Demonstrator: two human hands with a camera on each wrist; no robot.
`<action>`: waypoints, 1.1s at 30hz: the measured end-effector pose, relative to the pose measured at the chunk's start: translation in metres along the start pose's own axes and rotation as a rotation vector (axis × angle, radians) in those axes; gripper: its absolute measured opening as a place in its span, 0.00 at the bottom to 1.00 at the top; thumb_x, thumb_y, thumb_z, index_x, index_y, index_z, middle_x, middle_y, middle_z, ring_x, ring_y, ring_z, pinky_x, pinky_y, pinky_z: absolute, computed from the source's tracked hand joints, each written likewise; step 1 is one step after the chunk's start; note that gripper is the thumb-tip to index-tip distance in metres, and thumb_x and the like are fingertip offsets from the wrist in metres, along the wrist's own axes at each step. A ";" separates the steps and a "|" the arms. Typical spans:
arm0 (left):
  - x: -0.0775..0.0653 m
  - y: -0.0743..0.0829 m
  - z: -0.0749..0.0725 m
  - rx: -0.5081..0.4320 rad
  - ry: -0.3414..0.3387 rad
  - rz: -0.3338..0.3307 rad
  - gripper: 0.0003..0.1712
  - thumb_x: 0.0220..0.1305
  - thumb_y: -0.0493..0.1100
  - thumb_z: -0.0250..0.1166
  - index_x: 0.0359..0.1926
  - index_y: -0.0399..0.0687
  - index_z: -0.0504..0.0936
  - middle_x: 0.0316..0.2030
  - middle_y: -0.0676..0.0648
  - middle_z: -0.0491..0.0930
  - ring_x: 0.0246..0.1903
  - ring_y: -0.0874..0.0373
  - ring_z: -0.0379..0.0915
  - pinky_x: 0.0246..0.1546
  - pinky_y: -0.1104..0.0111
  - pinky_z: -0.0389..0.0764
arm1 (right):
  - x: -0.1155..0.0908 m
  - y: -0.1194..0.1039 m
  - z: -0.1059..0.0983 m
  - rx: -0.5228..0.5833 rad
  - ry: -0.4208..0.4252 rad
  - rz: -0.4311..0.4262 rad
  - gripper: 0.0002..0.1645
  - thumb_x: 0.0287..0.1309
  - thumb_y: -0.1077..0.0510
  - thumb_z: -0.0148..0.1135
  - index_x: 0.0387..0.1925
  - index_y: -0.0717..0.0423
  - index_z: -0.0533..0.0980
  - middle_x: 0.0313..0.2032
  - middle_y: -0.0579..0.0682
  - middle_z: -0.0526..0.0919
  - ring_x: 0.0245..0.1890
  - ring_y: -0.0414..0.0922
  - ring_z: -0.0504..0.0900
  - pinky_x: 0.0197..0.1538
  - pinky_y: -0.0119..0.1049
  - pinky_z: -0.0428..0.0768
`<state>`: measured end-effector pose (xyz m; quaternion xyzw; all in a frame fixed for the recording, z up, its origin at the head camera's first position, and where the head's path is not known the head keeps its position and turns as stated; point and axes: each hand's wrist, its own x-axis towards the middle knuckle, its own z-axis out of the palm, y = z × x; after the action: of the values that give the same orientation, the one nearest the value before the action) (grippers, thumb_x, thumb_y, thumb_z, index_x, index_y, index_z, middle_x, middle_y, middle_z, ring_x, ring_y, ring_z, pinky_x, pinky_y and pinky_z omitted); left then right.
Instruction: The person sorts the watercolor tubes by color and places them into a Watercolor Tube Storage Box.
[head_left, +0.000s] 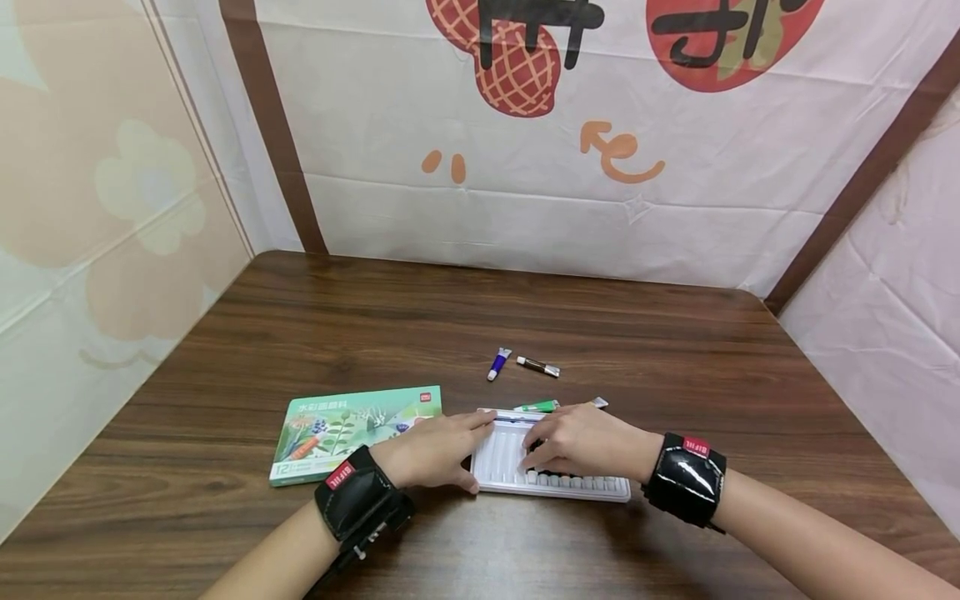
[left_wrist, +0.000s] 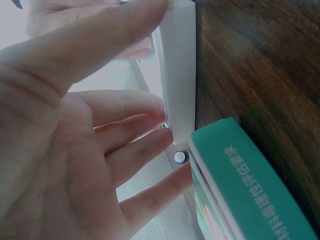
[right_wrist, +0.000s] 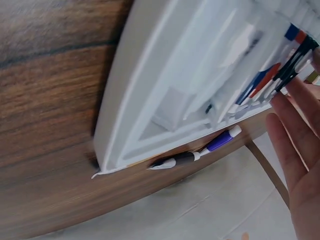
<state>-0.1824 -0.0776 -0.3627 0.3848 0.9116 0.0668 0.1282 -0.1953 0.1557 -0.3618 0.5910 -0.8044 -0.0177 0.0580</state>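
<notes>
A white plastic tray (head_left: 491, 454) with narrow slots lies on the table. My left hand (head_left: 427, 450) rests against its left end, fingers and thumb extended, thumb by the near edge. Over the tray, my right hand (head_left: 581, 437) bends its fingers down and pinches a dark paint tube (right_wrist: 295, 65) at the slots. A blue-and-red tube or pair of tubes (right_wrist: 260, 82) lies in the slots beside it. White caps (head_left: 570, 481) line the tray's near side. The right hand hides part of the slots.
A green watercolour paint box (head_left: 352, 433) lies left of the tray, close to my left hand. Beyond the tray are a purple tube (head_left: 498, 365) and a dark brown tube (head_left: 538, 367). A green tube (head_left: 538, 407) lies at its far edge. Fabric walls surround the table.
</notes>
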 end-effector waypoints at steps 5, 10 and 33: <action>0.001 0.001 -0.002 0.006 -0.006 0.003 0.44 0.52 0.54 0.68 0.64 0.34 0.63 0.65 0.41 0.58 0.63 0.51 0.55 0.57 0.58 0.63 | 0.002 -0.003 -0.003 0.012 -0.004 0.023 0.09 0.52 0.53 0.66 0.38 0.43 0.84 0.38 0.40 0.82 0.36 0.34 0.79 0.37 0.23 0.74; 0.001 0.003 -0.004 0.003 -0.010 0.003 0.44 0.52 0.54 0.68 0.64 0.34 0.63 0.65 0.41 0.58 0.63 0.50 0.55 0.57 0.58 0.63 | 0.003 -0.006 -0.005 0.047 -0.037 0.065 0.09 0.52 0.54 0.67 0.38 0.44 0.84 0.38 0.42 0.82 0.36 0.33 0.79 0.38 0.24 0.75; -0.002 0.004 -0.006 -0.042 0.018 0.032 0.43 0.51 0.51 0.70 0.62 0.31 0.65 0.65 0.40 0.59 0.62 0.49 0.56 0.57 0.58 0.63 | 0.013 -0.018 -0.015 0.176 -0.129 0.240 0.06 0.52 0.58 0.67 0.34 0.49 0.84 0.35 0.40 0.82 0.35 0.31 0.77 0.36 0.21 0.74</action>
<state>-0.1796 -0.0765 -0.3557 0.3960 0.9048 0.0915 0.1268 -0.1803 0.1388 -0.3473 0.4913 -0.8696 0.0220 -0.0441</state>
